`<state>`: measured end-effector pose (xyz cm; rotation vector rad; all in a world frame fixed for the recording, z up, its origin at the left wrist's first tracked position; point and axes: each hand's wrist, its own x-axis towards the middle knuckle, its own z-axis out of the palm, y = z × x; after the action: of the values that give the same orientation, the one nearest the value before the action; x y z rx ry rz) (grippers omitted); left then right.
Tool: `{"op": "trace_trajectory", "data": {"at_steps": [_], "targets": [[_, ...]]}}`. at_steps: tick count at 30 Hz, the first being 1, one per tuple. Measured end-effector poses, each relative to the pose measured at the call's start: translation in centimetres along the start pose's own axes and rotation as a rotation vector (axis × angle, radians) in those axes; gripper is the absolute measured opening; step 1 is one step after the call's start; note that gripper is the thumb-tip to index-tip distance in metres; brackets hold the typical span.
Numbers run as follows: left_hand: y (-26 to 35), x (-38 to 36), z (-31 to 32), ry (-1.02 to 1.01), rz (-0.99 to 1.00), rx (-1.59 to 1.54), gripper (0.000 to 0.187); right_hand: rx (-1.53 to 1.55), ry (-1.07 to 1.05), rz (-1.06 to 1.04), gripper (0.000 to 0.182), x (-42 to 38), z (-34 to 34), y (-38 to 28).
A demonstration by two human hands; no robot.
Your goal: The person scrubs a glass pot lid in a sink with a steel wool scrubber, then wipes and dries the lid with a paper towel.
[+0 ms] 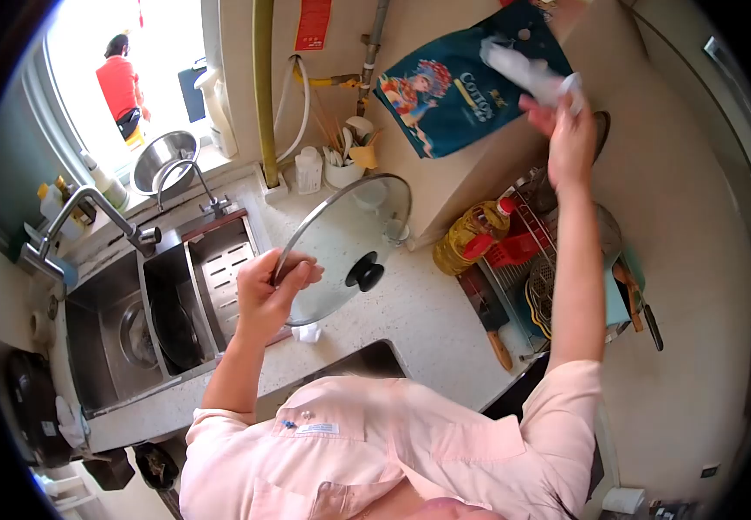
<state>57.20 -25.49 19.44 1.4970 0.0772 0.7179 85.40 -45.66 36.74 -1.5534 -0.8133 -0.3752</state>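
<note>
My left hand point(273, 293) is closed on the rim of a glass pot lid point(328, 243). The lid is tilted over the counter, its black knob point(364, 272) facing right. My right hand point(570, 139) is raised at the upper right, fingers pinched on a white cotton tissue point(527, 71). That tissue overlaps a teal tissue bag point(445, 82) with "Cotton" lettering, hung up against the wall. A small crumpled white tissue point(306, 333) lies on the counter below the lid.
To the left is a double sink point(103, 334) with a faucet point(90, 204) and a dark pan point(174, 325). A yellow oil bottle point(471, 236), a knife point(488, 316) and a dish rack point(531, 260) stand right. A utensil cup point(343, 173) sits behind. Outside the window is a person in red point(120, 87).
</note>
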Motion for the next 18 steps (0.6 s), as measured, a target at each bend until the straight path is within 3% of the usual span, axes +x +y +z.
{"op": "trace_trajectory", "data": {"at_steps": [4,7,9,11,13,16,17,18], "targets": [[1.9,2.3,1.1,-0.11,0.041,-0.065,0.011,0.176,-0.138,0.101,0.031,6.1,0.0,-1.6],[3.0,5.0,1.8,-0.15,0.072,-0.125,0.015,0.116,-0.011,-0.002,0.037,9.4,-1.6,-2.3],[3.2,7.3,2.4,-0.158,0.118,-0.169,0.017,0.529,0.464,-0.387,0.039,10.3,-3.7,-4.2],[3.2,9.1,2.9,-0.114,0.086,-0.245,0.018,0.539,0.43,-0.258,0.046,7.8,-5.5,-5.0],[3.1,9.9,3.3,-0.093,0.057,-0.32,0.017,0.314,0.643,-0.177,0.049,2.1,-6.3,-6.4],[3.8,9.8,3.4,-0.074,-0.01,-0.375,0.017,-0.591,0.674,-0.279,0.037,-8.0,-6.0,-5.1],[3.6,9.4,3.8,-0.07,-0.017,-0.387,0.017,-0.488,0.663,-0.099,0.041,-11.4,-5.2,-4.4],[3.3,9.0,4.6,-0.071,-0.026,-0.399,0.018,-0.443,0.515,-0.057,0.037,-14.7,-4.8,-3.2]]}}
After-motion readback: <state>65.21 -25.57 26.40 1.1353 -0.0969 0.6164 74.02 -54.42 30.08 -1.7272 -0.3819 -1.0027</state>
